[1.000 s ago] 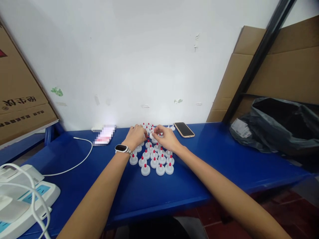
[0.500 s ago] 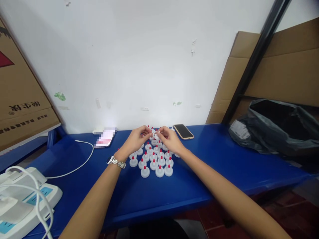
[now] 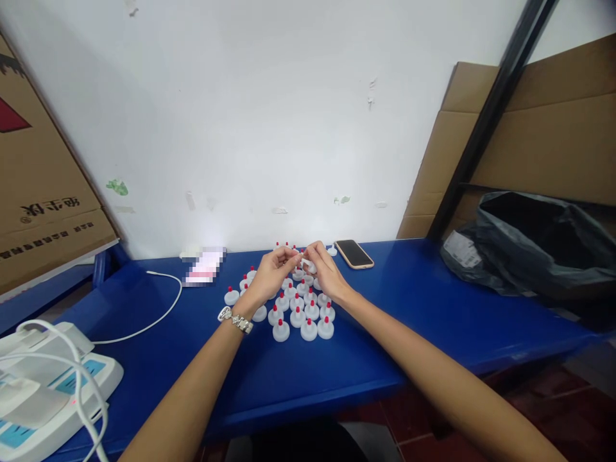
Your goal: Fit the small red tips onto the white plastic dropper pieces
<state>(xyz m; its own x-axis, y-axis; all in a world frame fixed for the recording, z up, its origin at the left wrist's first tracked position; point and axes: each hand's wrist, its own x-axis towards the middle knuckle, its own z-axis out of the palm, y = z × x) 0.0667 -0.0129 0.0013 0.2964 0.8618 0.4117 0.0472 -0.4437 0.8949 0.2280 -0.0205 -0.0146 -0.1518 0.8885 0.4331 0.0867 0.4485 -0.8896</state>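
Several white caps with red tips (image 3: 302,313) stand in rows on the blue table (image 3: 423,308). My left hand (image 3: 271,274) and my right hand (image 3: 323,267) meet just above the far rows, both pinching one small white cap (image 3: 304,262) between their fingertips. A metal watch band sits on my left wrist. Two more caps (image 3: 231,296) stand apart to the left of that wrist.
A phone (image 3: 354,253) lies behind the caps near the white wall. A white cable (image 3: 158,308) runs left toward a white device (image 3: 43,385) at the table's front left corner. A black plastic bag (image 3: 534,244) lies at the right. Cardboard boxes stand at both sides.
Both hands have lifted off the far rows and now hold one cap between them above the table. My left wrist has turned, so the watch face is hidden.
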